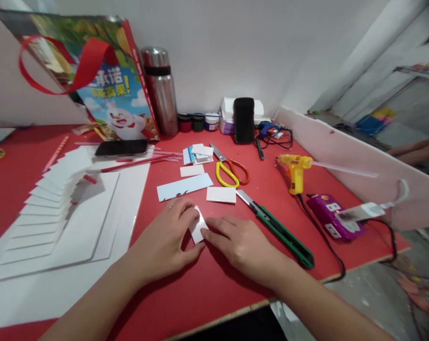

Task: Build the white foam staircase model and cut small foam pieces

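Note:
My left hand point(168, 237) and my right hand point(241, 244) meet over a small white foam piece point(199, 227) that lies on the red table point(207, 293). Fingers of both hands pinch its edges, the left from the left side, the right from below right. Just beyond my hands lie a white rectangle point(221, 194) and a longer pale blue strip point(184, 187). A green utility knife point(278, 229) rests to the right of my right hand, blade end pointing toward the rectangle.
A white foam staircase model point(47, 203) on white sheets fills the left. Yellow-and-orange scissors point(230, 170), a yellow glue gun point(295, 170), a purple power strip point(333, 218), a steel flask point(161, 90), paint pots point(198, 122), a phone point(121, 147) and a printed gift bag point(104, 80) stand further back.

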Demonstrator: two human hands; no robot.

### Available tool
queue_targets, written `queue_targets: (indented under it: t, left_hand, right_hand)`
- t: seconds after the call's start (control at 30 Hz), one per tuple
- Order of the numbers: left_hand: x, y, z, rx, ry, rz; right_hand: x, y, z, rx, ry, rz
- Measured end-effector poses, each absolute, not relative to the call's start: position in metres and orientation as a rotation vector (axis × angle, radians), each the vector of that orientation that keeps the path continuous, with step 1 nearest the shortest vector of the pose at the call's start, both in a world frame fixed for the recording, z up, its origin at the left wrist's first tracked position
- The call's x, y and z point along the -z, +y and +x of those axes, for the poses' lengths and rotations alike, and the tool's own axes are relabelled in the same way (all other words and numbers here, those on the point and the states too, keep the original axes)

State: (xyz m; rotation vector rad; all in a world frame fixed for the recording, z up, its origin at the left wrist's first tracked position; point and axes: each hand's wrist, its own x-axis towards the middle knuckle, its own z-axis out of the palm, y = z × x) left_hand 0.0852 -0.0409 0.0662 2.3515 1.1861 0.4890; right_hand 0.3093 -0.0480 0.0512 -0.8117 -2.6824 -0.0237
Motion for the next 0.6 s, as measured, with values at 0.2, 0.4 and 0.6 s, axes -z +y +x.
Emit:
queue_targets:
  t: [0.2, 0.4, 0.6]
  left_hand:
    - [-0.062, -0.043, 0.090, -0.509, 1.261, 2.335]
    - [-0.057, -0.047, 0.090, -0.526, 1.299, 2.403]
    - [-0.054, -0.048, 0.092, -0.558, 1.353, 2.414]
  right_hand:
    - [-0.054, -0.049, 0.307, 0.009, -2.724, -0.871]
    - [-0.074, -0.056, 0.325, -0.077, -2.589, -0.987]
    - [-0.076, -0.061, 0.376, 0.264, -2.319, -1.584]
